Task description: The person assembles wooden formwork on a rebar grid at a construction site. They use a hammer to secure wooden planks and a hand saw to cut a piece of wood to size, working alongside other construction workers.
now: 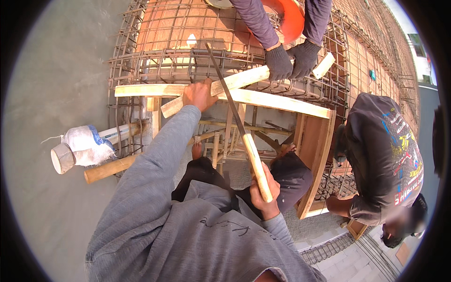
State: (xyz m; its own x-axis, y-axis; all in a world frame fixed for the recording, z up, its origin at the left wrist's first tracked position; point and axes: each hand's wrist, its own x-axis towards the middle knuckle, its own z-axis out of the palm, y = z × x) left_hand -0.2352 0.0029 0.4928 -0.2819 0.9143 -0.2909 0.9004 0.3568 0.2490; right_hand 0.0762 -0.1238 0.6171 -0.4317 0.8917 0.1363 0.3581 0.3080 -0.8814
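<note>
My right hand (266,191) is closed round the straight wooden handle of what looks like a long, narrow hand saw (238,116). Its blade slants up and to the left, crossing a pale wooden batten (246,76). With my left hand (198,94) I grip that batten just left of the blade, where it lies at an angle over a horizontal wooden rail (277,100). Toward the batten's right end, another person's dark gloved hands (279,62) hold it. From this angle I cannot tell whether the teeth have cut into the wood.
A rebar grid (164,28) over wooden panels spreads beyond the rail. An orange-red rounded object (292,21) is near the gloved person. At left, a cloth-wrapped pipe (84,146) and a round pole (110,169) stick out. A person in a dark shirt (380,155) bends at right, beside a wooden frame (319,164).
</note>
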